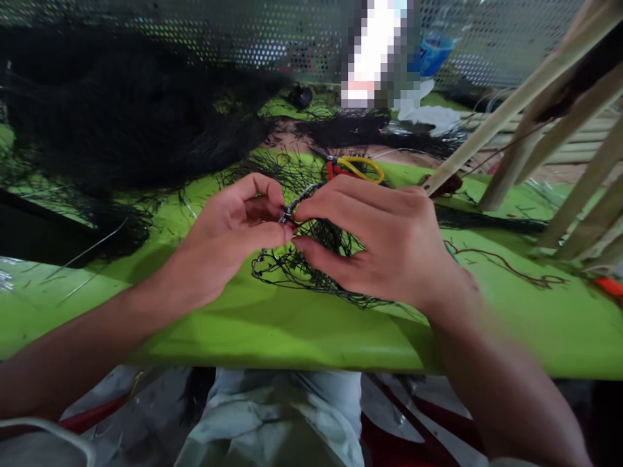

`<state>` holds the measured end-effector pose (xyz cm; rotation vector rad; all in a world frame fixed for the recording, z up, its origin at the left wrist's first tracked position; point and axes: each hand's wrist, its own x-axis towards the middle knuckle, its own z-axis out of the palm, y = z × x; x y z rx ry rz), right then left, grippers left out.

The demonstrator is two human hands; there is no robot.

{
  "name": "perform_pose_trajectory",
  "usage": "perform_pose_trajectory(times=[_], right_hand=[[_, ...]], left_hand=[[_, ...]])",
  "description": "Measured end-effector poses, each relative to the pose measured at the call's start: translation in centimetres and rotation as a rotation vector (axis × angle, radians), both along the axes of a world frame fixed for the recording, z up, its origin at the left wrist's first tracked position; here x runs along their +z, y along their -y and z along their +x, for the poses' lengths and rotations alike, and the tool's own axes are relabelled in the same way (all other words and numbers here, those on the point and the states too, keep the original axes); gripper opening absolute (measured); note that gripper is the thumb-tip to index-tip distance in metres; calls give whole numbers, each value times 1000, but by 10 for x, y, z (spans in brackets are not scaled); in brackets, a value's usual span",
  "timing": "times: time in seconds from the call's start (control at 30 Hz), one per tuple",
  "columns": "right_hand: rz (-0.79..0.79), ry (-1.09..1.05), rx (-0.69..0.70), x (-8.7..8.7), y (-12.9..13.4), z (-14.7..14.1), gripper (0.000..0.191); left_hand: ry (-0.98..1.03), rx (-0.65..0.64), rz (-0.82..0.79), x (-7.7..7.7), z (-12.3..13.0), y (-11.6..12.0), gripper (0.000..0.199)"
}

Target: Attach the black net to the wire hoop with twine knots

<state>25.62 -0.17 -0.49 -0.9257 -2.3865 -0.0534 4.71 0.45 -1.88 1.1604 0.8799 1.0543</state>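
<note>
Above the green table edge, my left hand (214, 233) pinches a thin wire (288, 213) wrapped in black strands between thumb and forefinger. My right hand (389, 240) is closed right beside it, thumb and fingertips at the same spot on the wire. A loose black net (321, 280) hangs from the wire below and behind my right hand, partly hidden by it. Whether the right fingertips also grip a fine strand is too small to see. Just behind the hands lies a hand tool with one yellow and one red handle (366, 166), its front end partly covered by black strands.
A large heap of black fibre (121, 110) fills the back left. Wooden sticks (516, 97) stand slanted at the right, near a reddish-brown cord (511, 263). Behind are a perforated metal panel (233, 39), white crumpled plastic (435, 117) and a blue-labelled bottle (435, 55).
</note>
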Motion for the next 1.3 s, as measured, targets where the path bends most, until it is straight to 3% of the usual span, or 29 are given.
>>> perform_pose_trajectory(times=[0.2,0.37,0.57,0.8,1.0,1.3], right_hand=[[178,-9,-20,2,1,0,25],[286,52,-80,1,7,-3,22],[246,-37,-18,-1,6,-4,20],[251,-14,-40,7,11,-5,19],[235,3,12,9,10,-2,19],[-5,-109,89,8,5,1,21]], left_hand=[[51,0,-85,4,2,2,30],[27,-8,-37,0,0,1,29],[-66,-33,116,-6,-6,-3,32],[-263,54,233,5,-11,2,40],[-362,-4,312,11,-15,1,46],[-411,-94,266,12,-19,-5,63]])
